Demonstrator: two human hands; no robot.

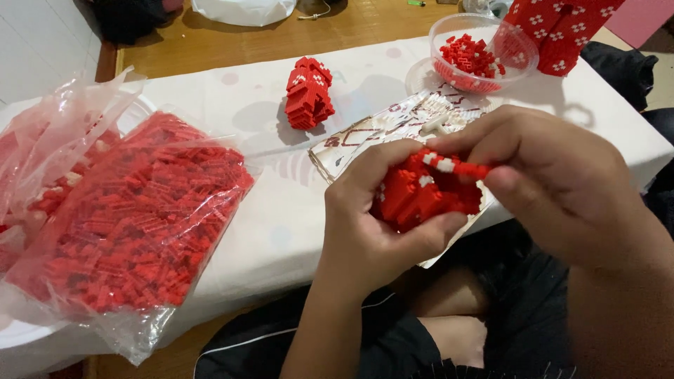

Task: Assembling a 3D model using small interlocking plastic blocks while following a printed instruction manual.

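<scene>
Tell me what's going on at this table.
A person holds a partly built red block model in the left hand, while the right hand pinches a thin red-and-white strip against its top. A finished red chunk sits on the white table cover. A clear bowl of red bricks stands behind, and clear bags of red bricks lie to the left.

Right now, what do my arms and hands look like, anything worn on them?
Both the left hand and right hand are bare: no gloves, rings, watch or bands visible. Both forearms are bare too, with no sleeves showing in view.
</scene>
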